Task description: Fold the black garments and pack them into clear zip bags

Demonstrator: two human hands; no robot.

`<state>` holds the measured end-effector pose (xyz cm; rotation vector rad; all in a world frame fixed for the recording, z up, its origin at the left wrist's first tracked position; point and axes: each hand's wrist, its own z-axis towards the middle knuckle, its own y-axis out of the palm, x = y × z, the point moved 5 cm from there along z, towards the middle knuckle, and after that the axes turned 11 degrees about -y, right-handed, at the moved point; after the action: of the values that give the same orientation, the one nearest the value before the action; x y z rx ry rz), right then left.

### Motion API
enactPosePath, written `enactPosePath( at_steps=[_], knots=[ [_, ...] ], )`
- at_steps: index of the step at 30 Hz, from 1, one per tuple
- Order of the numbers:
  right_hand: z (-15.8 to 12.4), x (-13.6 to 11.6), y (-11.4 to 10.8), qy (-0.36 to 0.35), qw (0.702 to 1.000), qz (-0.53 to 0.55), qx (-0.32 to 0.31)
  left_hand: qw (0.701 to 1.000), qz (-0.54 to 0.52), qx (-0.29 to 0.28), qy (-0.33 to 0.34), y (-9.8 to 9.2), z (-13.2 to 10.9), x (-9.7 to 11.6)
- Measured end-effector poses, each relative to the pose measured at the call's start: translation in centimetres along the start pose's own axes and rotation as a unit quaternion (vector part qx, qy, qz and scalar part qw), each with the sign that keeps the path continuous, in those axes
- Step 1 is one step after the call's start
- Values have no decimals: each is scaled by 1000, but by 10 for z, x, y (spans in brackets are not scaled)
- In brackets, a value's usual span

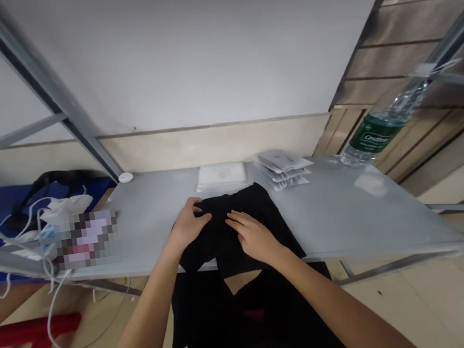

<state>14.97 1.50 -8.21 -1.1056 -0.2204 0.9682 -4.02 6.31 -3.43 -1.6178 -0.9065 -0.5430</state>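
Observation:
A pair of black shorts [242,201] lies spread over the front edge of a grey table, its lower part toward my lap. At its left side, my left hand [188,224] is closed on the cloth, thumb on top; some of its fingertips are hidden. My right hand [258,236] rests flat on the middle of the fabric, fingers stretched out and close together. A small beige patch shows below the shorts' lower edge.
Behind the shorts are a stack of flat white packets [221,175] and a looser pile of packets [281,167]. A plastic bottle [375,133] leans at the right frame post. Cables, a blurred phone-like item [91,235] and a red stool [30,335] are leftward.

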Motion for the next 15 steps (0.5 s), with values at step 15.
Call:
enactPosePath(
  at_steps=[15],
  knots=[
    [-7, -2, -7, 6, 999, 11, 45, 992, -50, -109, -35, 4, -26, 0]
  ],
)
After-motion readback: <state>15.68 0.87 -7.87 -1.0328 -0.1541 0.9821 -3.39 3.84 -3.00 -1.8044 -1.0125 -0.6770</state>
